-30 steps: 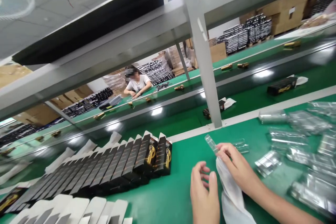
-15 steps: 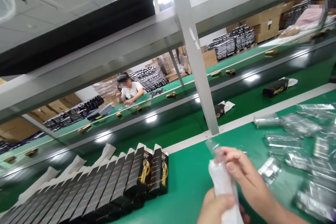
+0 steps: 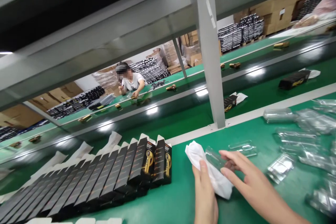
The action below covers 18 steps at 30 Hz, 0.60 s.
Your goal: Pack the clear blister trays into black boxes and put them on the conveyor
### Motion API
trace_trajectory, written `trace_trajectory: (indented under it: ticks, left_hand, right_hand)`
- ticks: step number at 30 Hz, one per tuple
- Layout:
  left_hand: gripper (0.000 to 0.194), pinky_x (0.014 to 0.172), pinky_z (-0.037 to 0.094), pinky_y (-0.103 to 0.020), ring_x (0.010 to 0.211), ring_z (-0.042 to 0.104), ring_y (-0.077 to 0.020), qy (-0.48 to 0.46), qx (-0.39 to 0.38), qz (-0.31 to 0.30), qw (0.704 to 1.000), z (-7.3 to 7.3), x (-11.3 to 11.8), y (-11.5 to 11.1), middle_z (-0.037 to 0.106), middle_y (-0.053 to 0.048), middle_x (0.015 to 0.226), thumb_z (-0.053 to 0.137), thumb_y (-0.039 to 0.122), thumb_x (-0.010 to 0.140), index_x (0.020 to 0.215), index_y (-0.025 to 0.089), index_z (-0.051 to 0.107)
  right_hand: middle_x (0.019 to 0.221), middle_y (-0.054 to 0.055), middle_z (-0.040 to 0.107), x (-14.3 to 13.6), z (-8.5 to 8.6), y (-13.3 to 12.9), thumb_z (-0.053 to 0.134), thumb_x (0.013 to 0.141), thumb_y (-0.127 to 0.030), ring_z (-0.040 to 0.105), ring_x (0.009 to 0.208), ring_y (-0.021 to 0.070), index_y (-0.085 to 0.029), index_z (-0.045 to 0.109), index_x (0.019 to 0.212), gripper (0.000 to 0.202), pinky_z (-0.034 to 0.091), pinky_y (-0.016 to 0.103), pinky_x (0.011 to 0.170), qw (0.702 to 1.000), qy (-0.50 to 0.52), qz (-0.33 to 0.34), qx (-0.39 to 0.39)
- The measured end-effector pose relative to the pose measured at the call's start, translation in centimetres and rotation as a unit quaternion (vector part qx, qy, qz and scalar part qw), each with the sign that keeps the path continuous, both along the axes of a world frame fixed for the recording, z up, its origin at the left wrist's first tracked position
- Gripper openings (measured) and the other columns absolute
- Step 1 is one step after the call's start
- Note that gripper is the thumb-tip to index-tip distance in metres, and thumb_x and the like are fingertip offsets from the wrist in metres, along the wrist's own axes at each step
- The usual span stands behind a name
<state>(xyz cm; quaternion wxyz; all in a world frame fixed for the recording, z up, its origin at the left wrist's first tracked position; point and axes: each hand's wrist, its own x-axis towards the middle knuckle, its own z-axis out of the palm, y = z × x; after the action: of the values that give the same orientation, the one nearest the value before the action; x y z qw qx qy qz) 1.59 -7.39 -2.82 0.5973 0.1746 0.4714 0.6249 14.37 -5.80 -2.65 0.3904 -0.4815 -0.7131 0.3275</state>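
Nearest us, our left hand (image 3: 205, 196) comes up from the bottom edge, its fingers (image 3: 203, 168) together and pressed on a white cloth (image 3: 210, 171) that lies bunched on the green surface (image 3: 183, 196). Our right hand (image 3: 249, 185) reaches in from the lower right; its fingers (image 3: 232, 157) are spread apart, their tips touching a clear tray (image 3: 215, 157) that rests against the top of the cloth. We cannot tell whether the thumb closes under the tray, so the grip itself stays unclear. The cloth and tray sit just right of the middle of the surface, between our two hands.

Left of the hands, a long row of black boxes (image 3: 105, 178) leans like fallen dominoes, the last ones showing a gold print (image 3: 149, 157). White flaps (image 3: 81, 150) stick up behind the row.

Right of the hands, another clear tray (image 3: 243, 148) lies just beyond the fingertips, and a loose pile of trays (image 3: 307, 140) spreads to the right edge.

Further off, a grey post (image 3: 210, 56) rises from the white rail (image 3: 262, 112) at the surface's far side. Behind it a lower belt (image 3: 265, 92) carries a black box (image 3: 231, 102) and a second one (image 3: 294, 78). Beyond that, gold items (image 3: 235, 65) lie on a farther belt, where another person (image 3: 130, 82) sits at work. Cartons (image 3: 275, 14) and dark stacks (image 3: 240, 35) stand at the back.
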Motion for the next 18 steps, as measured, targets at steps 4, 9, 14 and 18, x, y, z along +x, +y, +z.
trace_trajectory:
  ticks: [4,9,14,18]
  left_hand:
    - [0.077,0.097,0.043,-0.032,0.119,0.052,-0.0273,0.009,0.001,-0.017,1.000,-1.3,0.3,-0.8,0.060,-0.015,0.120,0.060,0.065,0.072,0.129,0.015,0.044]
    - [0.076,0.104,0.037,-0.031,0.125,0.046,-0.0259,0.014,0.002,-0.019,1.000,-1.7,0.8,-1.4,0.053,-0.012,0.130,0.067,0.056,0.072,0.132,0.019,0.040]
    - [0.063,0.104,0.039,-0.034,0.123,0.049,-0.0266,-0.048,0.038,-0.054,0.997,-0.3,0.4,-1.3,0.054,-0.013,0.129,0.069,0.038,0.077,0.130,0.017,0.043]
    - [0.068,0.102,0.040,-0.037,0.123,0.049,-0.0269,-0.084,0.063,-0.044,0.993,0.1,-0.1,-1.1,0.053,-0.012,0.130,0.069,0.030,0.077,0.136,0.022,0.038]
  right_hand:
    - [0.112,0.006,0.056,-0.9,-0.3,-1.2,0.046,0.092,-0.030,0.061,0.095,0.0194,-0.029,0.048,0.120,0.028,0.055,0.031,0.079,0.996,-0.051,0.053,0.047]
    - [0.105,0.009,0.059,-1.0,-0.8,-2.1,0.048,0.091,-0.025,0.062,0.090,0.0236,-0.025,0.049,0.120,0.029,0.055,0.037,0.073,0.971,-0.139,0.017,0.191]
    - [0.112,0.009,0.057,-0.3,-1.0,-1.4,0.054,0.088,-0.027,0.058,0.102,0.0264,-0.029,0.050,0.119,0.031,0.052,0.042,0.083,0.978,-0.120,0.053,0.164]
    - [0.128,0.006,0.050,0.7,-0.8,-0.1,0.042,0.095,-0.038,0.051,0.116,0.0219,-0.035,0.036,0.134,0.040,0.048,0.038,0.094,0.996,-0.001,0.084,0.011]
